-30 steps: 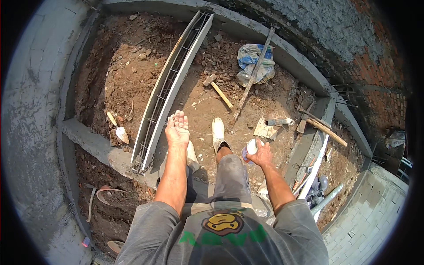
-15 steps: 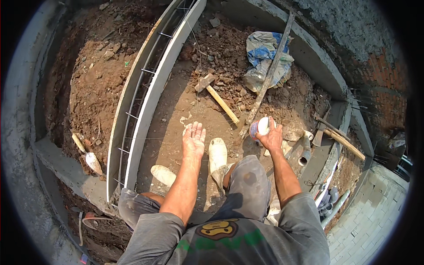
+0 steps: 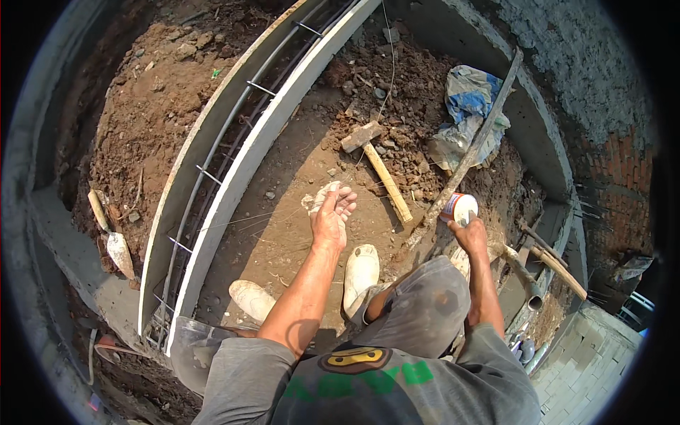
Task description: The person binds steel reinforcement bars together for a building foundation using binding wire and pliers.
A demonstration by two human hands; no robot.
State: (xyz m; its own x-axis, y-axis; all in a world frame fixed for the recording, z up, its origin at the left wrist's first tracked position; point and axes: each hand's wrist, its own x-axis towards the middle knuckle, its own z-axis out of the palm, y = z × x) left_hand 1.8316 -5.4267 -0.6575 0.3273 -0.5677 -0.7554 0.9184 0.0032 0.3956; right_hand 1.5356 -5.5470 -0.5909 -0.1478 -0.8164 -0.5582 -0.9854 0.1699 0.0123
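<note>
My left hand (image 3: 331,218) is held out over the dirt, turned on its side. Its fingers curl loosely, the thumb stands apart, and no held thing shows in it. Just behind its fingertips a pale crumpled scrap (image 3: 316,200) lies on the ground. My right hand (image 3: 469,237) grips a small round tub (image 3: 460,207) with a white top and a red, white and blue label. A sledgehammer (image 3: 379,166) with a wooden handle lies on the soil between and beyond my hands. Thin strands run across the ground near my left hand.
A long formwork (image 3: 241,159) with steel bars inside curves along the left. A trowel (image 3: 115,237) lies beyond it. A wooden pole (image 3: 489,117) leans by a crumpled sack (image 3: 467,99). A pipe (image 3: 523,273) and a wooden-handled tool (image 3: 559,270) lie at right, near concrete walls.
My left hand has turned from flat, palm up, to side-on with curled fingers. The tub has tilted in my right hand, which now grips it from the near side. The whole view has shifted.
</note>
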